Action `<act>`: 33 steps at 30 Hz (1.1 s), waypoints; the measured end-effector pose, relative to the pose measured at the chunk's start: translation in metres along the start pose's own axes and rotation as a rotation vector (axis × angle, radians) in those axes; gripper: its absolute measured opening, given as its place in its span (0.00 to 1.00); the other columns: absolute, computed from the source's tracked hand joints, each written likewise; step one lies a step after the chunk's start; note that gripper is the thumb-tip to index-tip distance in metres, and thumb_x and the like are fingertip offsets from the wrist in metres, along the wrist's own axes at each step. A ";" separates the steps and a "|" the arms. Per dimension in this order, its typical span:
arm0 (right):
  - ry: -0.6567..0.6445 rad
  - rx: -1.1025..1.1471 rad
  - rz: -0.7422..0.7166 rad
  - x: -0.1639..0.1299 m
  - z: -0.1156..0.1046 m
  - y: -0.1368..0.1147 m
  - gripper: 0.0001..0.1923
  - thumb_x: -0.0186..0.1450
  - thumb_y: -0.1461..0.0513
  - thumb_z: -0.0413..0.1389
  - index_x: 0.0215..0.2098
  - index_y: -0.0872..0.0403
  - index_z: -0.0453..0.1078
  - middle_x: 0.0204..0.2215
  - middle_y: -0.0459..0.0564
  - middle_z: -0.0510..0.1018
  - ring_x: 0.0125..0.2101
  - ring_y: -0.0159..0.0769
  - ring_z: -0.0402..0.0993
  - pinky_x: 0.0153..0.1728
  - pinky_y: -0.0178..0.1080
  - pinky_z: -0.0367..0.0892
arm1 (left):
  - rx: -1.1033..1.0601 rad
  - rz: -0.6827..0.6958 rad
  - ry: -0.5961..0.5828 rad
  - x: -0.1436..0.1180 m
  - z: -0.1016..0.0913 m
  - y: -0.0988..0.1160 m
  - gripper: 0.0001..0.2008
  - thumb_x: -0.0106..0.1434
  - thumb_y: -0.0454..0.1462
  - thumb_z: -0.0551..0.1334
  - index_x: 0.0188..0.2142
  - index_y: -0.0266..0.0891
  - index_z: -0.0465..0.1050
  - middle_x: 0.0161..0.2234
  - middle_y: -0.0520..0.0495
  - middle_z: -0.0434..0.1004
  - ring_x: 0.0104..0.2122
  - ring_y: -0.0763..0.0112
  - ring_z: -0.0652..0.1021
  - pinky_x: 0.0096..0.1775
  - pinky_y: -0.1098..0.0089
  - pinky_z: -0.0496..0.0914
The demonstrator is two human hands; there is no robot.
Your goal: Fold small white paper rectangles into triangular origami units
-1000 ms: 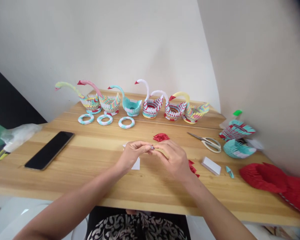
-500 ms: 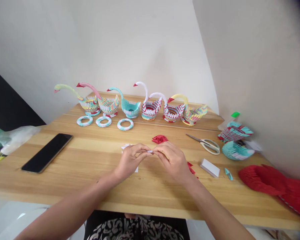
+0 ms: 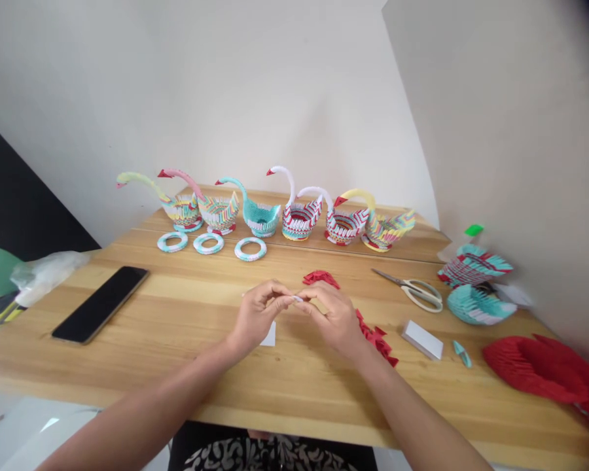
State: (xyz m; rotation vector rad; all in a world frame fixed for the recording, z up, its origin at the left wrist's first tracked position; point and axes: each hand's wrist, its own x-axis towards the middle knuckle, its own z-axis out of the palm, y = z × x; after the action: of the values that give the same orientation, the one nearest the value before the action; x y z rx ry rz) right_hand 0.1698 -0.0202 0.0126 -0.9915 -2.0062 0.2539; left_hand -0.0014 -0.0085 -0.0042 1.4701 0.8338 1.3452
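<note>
Between my two hands, above the middle of the table, is a small folded white paper piece [image 3: 297, 299]. My left hand [image 3: 261, 313] pinches its left end between thumb and fingers. From the other side, my right hand [image 3: 334, 315] pinches it too, so the fingertips of both nearly meet and cover much of it. Under my left hand a white paper slip [image 3: 269, 335] partly shows on the table. Red folded paper pieces [image 3: 321, 279] lie just beyond my right hand, and more red paper pieces [image 3: 379, 341] lie beside its wrist.
Several paper swans [image 3: 261, 219] line the back, with paper rings [image 3: 250, 249] before them. A phone [image 3: 101, 304] lies left. On the right are scissors [image 3: 412, 291], a stack of white paper [image 3: 423, 339], a turquoise paper piece [image 3: 462, 354], a turquoise paper body [image 3: 480, 305] and a red paper form [image 3: 540, 369].
The view has shifted slightly, so the table's things sit a little lower and further right. Both hands still pinch the paper piece, and more of the red pieces by my right wrist shows.
</note>
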 end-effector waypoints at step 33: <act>0.030 0.030 -0.131 -0.010 -0.001 0.008 0.09 0.65 0.69 0.52 0.39 0.51 0.71 0.31 0.50 0.76 0.34 0.37 0.72 0.35 0.41 0.67 | 0.441 0.189 -0.125 0.000 -0.003 0.006 0.06 0.61 0.34 0.60 0.31 0.41 0.77 0.29 0.48 0.79 0.29 0.68 0.77 0.34 0.72 0.65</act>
State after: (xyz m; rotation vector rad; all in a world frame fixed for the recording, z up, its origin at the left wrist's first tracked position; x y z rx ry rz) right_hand 0.1784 -0.0226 0.0027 -0.8370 -2.0243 0.1962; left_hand -0.0050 -0.0100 0.0009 1.9966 0.9696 1.2375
